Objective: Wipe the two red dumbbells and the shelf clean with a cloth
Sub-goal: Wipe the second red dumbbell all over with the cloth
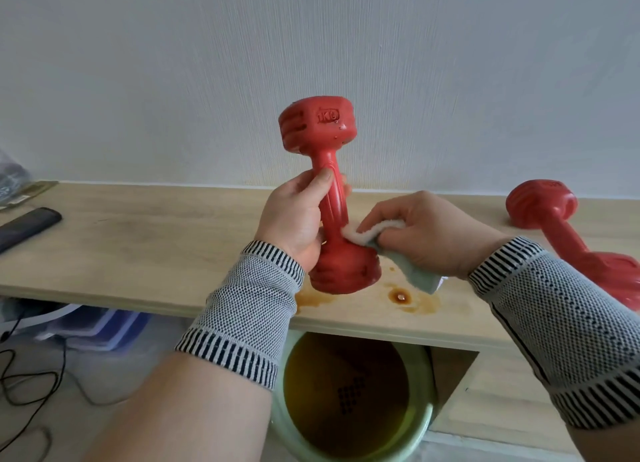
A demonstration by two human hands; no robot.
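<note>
Stretching across the scene is the pale wooden shelf [145, 253], brown spill stains [401, 297] on its near edge. Below it, a green bucket [429, 416] of murky water. Up front, the left hand [294, 219] grips one red dumbbell [332, 198] by its handle, upright, thumb on top, lower head just above the stains. The right hand [429, 233] pinches the cloth [363, 233], folded, pressing it against the lower handle. Both wrists are sleeved and angled inward. Far right, the second dumbbell [568, 233] lies on the shelf.
</note>
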